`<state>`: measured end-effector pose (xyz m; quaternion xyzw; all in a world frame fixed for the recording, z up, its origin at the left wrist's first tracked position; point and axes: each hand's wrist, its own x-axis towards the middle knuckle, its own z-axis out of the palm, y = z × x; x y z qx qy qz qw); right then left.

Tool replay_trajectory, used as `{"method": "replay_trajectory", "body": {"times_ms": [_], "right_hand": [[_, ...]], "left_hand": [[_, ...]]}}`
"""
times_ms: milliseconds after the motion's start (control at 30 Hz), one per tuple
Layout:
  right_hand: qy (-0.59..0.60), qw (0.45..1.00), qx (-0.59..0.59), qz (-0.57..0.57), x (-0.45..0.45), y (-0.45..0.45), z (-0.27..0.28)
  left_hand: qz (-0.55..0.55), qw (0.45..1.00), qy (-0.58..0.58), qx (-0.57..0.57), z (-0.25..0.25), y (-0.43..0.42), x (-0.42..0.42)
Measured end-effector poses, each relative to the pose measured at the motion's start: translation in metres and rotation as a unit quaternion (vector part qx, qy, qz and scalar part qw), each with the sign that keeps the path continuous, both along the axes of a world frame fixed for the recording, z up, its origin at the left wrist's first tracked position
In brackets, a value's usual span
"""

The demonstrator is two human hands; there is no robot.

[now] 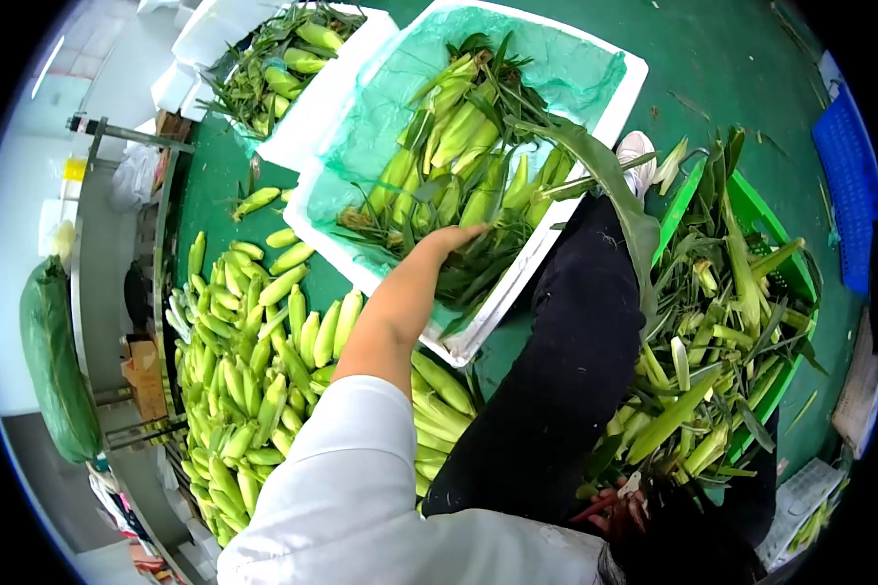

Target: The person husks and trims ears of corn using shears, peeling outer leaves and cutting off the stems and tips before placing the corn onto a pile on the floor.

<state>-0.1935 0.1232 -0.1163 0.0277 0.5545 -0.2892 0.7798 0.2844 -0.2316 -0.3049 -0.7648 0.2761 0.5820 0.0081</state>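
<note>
Husked-down corn pile (pixel 254 380): on floor (pixel 200 200), L side, within easy reach, I'd judge. L hand (pixel 461 235): in foam box (pixel 460 347), set close so I needn't stretch; fingers part-hidden, grip can't tell. Leafy ears (pixel 458 136): in box, long axes mostly running away from me, slanting R; tip ends mixed. R hand (pixel 630 514): fingers closed on red-handled tool (pixel 592 511), nr. green basket (pixel 773 219), prob. kept handy for husks (pixel 678 419).

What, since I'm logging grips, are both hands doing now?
Left hand: at the corn, fingers partly hidden; grip can't be told.
Right hand: closed on a red object.
</note>
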Motion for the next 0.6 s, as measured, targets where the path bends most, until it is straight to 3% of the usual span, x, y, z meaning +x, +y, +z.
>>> {"method": "replay_trajectory", "body": {"times_ms": [67, 133, 167, 267, 300, 367, 467, 533, 600], "right_hand": [[-0.01, 1.0, -0.011, -0.015, 0.002, 0.0, -0.001], [-0.018, 0.999, -0.022, -0.029, 0.004, 0.003, -0.002], [-0.021, 0.999, -0.029, -0.034, 0.002, 0.005, -0.001], [-0.036, 0.997, -0.056, -0.048, -0.007, 0.01, -0.001], [-0.041, 0.995, -0.079, -0.043, -0.01, 0.006, 0.007], [-0.051, 0.988, -0.142, -0.026, -0.011, -0.012, 0.046], [0.145, 0.945, -0.277, 0.094, -0.016, -0.037, 0.088], [0.213, 0.889, -0.386, 0.125, -0.027, -0.055, 0.1], [0.241, 0.871, -0.411, 0.12, -0.036, -0.073, 0.109]], "left_hand": [[0.043, 0.994, -0.072, -0.075, -0.01, 0.003, -0.009], [0.171, 0.98, -0.043, -0.089, 0.037, -0.001, -0.05], [0.176, 0.965, 0.047, -0.188, 0.054, 0.0, -0.061], [0.125, 0.867, 0.018, -0.482, 0.142, 0.005, -0.103], [0.08, 0.842, -0.023, -0.532, 0.182, 0.009, -0.111], [-0.01, 0.817, 0.007, -0.577, 0.27, 0.028, -0.129], [-0.132, 0.827, 0.094, -0.538, 0.365, 0.071, -0.166], [-0.217, 0.824, 0.071, -0.519, 0.377, 0.103, -0.193], [-0.297, 0.826, 0.06, -0.476, 0.386, 0.135, -0.222]]}}
